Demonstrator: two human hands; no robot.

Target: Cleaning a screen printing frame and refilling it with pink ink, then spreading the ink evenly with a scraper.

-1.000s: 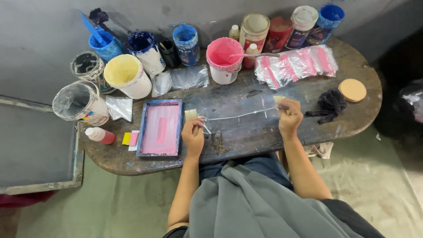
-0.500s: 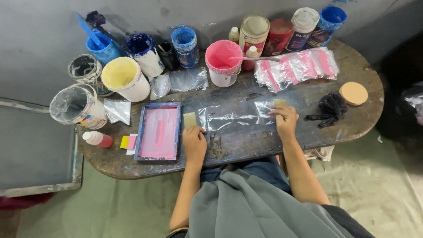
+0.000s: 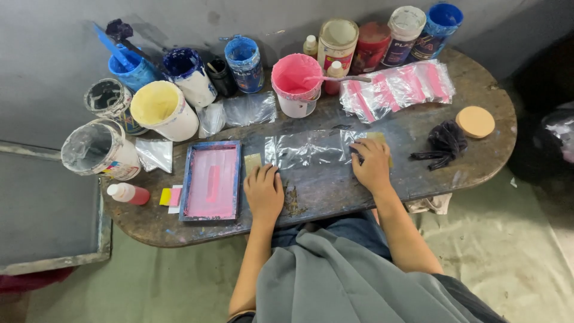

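Your hands are pressing a glossy, crinkled clear plastic bag (image 3: 308, 148) onto the rough, paint-stained dark wooden table (image 3: 478, 155); the round tan disc (image 3: 475, 121) is looking matt, possibly cork.

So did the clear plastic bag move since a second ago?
Yes. The clear plastic bag was lifted between both hands; now it lies flat on the table, in front of the pink paint tub, pressed by the left hand and right hand.

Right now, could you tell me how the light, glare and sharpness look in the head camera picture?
Head view: soft, even light, sharp across the table; white glare streaks the clear plastic sheet under the left hand and right hand; the bag stack also glints; the dark right edge hides detail; the table rim bows slightly, suggesting wide-lens distortion.
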